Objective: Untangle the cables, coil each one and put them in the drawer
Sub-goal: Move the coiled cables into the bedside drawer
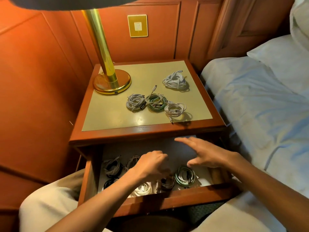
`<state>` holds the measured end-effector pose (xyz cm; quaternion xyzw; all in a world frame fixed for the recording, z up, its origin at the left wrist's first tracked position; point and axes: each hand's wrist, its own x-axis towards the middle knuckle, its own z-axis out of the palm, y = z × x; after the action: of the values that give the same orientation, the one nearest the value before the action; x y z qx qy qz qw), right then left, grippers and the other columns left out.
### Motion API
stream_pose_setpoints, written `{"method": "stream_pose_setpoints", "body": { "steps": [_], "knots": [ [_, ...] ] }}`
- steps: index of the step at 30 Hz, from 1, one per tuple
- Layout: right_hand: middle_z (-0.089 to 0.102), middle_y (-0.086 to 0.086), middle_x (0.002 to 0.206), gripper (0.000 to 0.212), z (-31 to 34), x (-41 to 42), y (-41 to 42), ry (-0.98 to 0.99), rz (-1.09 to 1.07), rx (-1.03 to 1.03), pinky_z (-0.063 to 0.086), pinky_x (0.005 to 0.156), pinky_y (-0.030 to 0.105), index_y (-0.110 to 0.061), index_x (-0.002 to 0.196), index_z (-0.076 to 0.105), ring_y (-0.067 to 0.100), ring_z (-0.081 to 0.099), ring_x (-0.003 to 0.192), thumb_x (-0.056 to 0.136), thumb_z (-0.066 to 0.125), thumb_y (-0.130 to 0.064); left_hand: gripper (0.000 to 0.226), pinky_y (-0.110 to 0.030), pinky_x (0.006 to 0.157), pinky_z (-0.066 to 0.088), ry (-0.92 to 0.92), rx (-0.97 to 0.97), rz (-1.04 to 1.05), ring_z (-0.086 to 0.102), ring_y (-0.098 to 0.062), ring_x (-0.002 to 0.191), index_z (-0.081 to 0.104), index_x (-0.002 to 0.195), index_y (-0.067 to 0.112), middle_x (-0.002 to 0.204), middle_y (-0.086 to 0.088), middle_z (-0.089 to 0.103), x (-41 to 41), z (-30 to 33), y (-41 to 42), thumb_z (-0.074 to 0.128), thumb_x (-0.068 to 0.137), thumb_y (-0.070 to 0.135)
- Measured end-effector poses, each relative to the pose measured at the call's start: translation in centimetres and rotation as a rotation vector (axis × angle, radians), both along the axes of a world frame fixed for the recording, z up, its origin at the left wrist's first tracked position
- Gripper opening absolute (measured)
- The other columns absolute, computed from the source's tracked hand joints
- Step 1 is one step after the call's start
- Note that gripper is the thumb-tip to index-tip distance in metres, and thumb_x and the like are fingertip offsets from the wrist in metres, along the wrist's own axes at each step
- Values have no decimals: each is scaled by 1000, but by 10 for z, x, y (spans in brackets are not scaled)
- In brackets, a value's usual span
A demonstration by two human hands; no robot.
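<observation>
The nightstand drawer (pixel 167 197) is pulled out and holds several coiled cables: a grey-black one (pixel 112 166), a grey one (pixel 132 162), a black one (pixel 108 182), a white one (pixel 143 190), a dark brown one (pixel 167 183) and a green-white one (pixel 185 176). My left hand (pixel 150 164) hangs over the drawer with its fingers bent down toward the brown coil; blur hides whether it grips anything. My right hand (pixel 202 154) hovers above the drawer's right half, fingers spread, holding nothing. On the nightstand top (pixel 108 118) lie a large white coil (pixel 175 80), a grey coil (pixel 135 102), a green coil (pixel 156 102) and a small white coil (pixel 175 110).
A brass lamp (pixel 111 81) stands on the back left of the nightstand. The bed (pixel 259 106) with pillows runs along the right side. Wood-panelled wall with a brass switch plate (pixel 137 25) is behind. My knees flank the drawer front.
</observation>
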<state>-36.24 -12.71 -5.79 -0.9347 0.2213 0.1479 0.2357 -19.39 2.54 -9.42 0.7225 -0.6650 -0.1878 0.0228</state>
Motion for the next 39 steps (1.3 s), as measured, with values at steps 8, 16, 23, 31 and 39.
{"method": "stream_pose_setpoints", "body": {
  "steps": [8, 16, 23, 31, 39],
  "knots": [
    [68, 2, 112, 52, 63, 30, -13, -384, -99, -38, 54, 89, 29, -21, 135, 57, 12, 63, 98, 86, 75, -25, 17, -28, 65, 48, 76, -304, 37, 60, -15, 80, 71, 99, 19, 93, -1, 69, 47, 66, -26, 65, 90, 32],
    [51, 11, 139, 68, 76, 71, -45, -269, -222, -280, 42, 104, 41, -22, 144, 45, 30, 46, 128, 85, 71, -44, 52, -33, 81, 47, -119, -296, 81, 51, -22, 105, 54, 122, 19, 120, -8, 56, 93, 101, -83, 75, 82, 46],
    [41, 15, 146, 96, 64, 102, -65, -60, -246, -199, 43, 104, 45, -21, 150, 30, 33, 41, 133, 74, 75, -61, 105, -45, 102, 40, -312, 25, 55, 37, -32, 132, 15, 154, 33, 147, -15, 34, 108, 112, -135, 76, 74, 59],
    [35, 15, 144, 88, 58, 121, -72, 70, -195, -192, 42, 105, 49, -22, 145, 36, 35, 32, 134, 75, 74, -60, 85, -28, 81, 43, -192, 109, -61, 48, -17, 100, 37, 149, 26, 126, -6, 59, 114, 104, -172, 79, 78, 45],
    [45, 8, 125, 65, 48, 121, -75, -13, -212, -182, 49, 85, 36, -18, 124, 52, 23, 47, 106, 74, 77, -51, 64, -25, 78, 48, -164, 45, -128, 55, -18, 94, 58, 133, 19, 119, -4, 65, 114, 100, -177, 80, 77, 41]
  ]
}}
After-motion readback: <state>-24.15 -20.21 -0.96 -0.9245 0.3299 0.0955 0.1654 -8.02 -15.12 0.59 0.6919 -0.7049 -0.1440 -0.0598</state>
